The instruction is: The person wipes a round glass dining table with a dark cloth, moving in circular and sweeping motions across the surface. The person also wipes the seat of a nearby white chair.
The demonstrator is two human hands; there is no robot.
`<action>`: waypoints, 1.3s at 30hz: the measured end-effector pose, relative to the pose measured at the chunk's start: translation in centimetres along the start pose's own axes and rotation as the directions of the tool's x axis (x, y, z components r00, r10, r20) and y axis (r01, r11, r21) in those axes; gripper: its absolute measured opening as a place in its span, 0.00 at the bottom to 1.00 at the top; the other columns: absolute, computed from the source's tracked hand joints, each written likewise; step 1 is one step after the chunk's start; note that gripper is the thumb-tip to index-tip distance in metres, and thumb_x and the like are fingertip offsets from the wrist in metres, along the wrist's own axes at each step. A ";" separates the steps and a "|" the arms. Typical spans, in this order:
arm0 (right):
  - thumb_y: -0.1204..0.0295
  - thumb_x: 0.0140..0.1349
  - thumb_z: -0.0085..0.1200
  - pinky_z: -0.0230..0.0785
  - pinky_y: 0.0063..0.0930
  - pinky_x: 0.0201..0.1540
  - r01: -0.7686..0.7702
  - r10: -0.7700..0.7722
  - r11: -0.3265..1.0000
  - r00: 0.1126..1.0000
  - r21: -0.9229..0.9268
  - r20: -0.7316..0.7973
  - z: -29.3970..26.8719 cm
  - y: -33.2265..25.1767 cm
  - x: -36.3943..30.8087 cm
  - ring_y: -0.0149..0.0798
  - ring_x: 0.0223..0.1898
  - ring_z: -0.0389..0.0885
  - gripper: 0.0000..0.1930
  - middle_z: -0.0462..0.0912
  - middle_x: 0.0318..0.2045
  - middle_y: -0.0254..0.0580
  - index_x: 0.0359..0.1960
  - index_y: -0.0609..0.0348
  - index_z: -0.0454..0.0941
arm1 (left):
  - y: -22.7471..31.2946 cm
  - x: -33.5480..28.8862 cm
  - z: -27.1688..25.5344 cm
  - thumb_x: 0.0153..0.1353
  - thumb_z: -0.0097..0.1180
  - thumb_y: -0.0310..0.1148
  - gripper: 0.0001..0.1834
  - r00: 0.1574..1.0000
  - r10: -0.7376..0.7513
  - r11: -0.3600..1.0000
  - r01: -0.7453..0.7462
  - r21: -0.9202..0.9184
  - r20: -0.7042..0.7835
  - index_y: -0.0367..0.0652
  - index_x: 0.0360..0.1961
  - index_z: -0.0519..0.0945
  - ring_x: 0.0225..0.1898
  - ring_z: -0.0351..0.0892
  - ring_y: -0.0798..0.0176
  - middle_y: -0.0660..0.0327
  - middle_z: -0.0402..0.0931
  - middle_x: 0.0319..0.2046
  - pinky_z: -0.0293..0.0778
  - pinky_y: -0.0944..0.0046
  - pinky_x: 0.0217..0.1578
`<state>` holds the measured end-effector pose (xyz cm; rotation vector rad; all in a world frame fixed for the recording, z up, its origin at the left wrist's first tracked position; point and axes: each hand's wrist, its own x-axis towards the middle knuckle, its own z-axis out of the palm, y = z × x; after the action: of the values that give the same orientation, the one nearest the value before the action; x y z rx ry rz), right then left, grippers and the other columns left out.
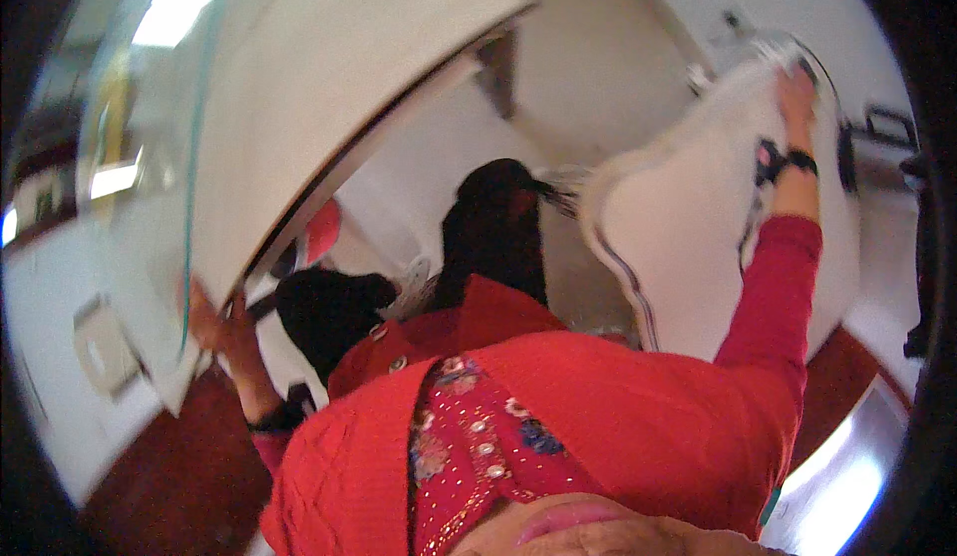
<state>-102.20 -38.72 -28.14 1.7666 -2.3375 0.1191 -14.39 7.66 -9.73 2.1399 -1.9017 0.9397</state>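
Note:
My left hand [217,329] is at the near corner of a pale tabletop [329,68] with a dark edge. Its fingers lie on the upper side and the thumb is by the edge, so it grips the corner. Stretched far out to the right, my right hand [796,108] is at the far end of a white, curved-edged surface [688,227], which looks like a padded board or a cloth-covered top. A dark thing shows by its fingertips, but blur hides its kind and how the fingers are bent. Each wrist wears a dark band.
My legs in black [493,227] are between the two tops. Something red and round [321,231] shows below the tabletop's edge. A white wall fitting [108,349] is at the left. The floor [179,466] is dark red, and a black handle-like thing [887,128] is at the far right.

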 end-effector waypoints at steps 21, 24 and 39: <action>0.63 0.63 0.47 0.64 0.47 0.55 0.523 -0.525 0.851 0.848 -0.048 -0.076 -11.1 -19.3 -27.4 0.42 0.62 0.65 0.19 0.72 0.58 0.35 0.57 0.47 0.70 | 3.7 2.5 -2.3 0.43 0.66 0.47 0.33 0.987 -0.130 0.983 0.116 -0.142 -0.097 0.45 0.51 0.74 0.57 0.70 0.52 0.56 0.73 0.55 0.61 0.48 0.57; 0.68 0.62 0.49 0.65 0.46 0.55 0.615 -0.608 0.781 0.788 0.104 -0.099 -12.1 -19.7 -30.2 0.44 0.61 0.66 0.20 0.72 0.57 0.38 0.57 0.49 0.69 | 3.9 2.4 -2.6 0.44 0.66 0.44 0.33 0.984 -0.161 0.965 0.142 -0.220 -0.071 0.44 0.53 0.74 0.60 0.68 0.51 0.55 0.71 0.57 0.60 0.47 0.59; 0.71 0.62 0.49 0.67 0.25 0.49 0.369 -0.506 0.496 0.858 0.786 -0.084 -35.2 -35.5 -33.7 0.32 0.44 0.76 0.16 0.81 0.42 0.43 0.50 0.65 0.76 | -10.9 -7.8 -5.9 0.57 0.58 0.28 0.13 0.803 -0.197 0.913 -0.058 -0.403 -0.562 0.42 0.45 0.78 0.44 0.79 0.54 0.55 0.79 0.42 0.75 0.58 0.45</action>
<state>-55.26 -10.20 -3.24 2.8184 -1.9185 1.1198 -6.45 19.28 -5.80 1.4352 -1.5118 0.9507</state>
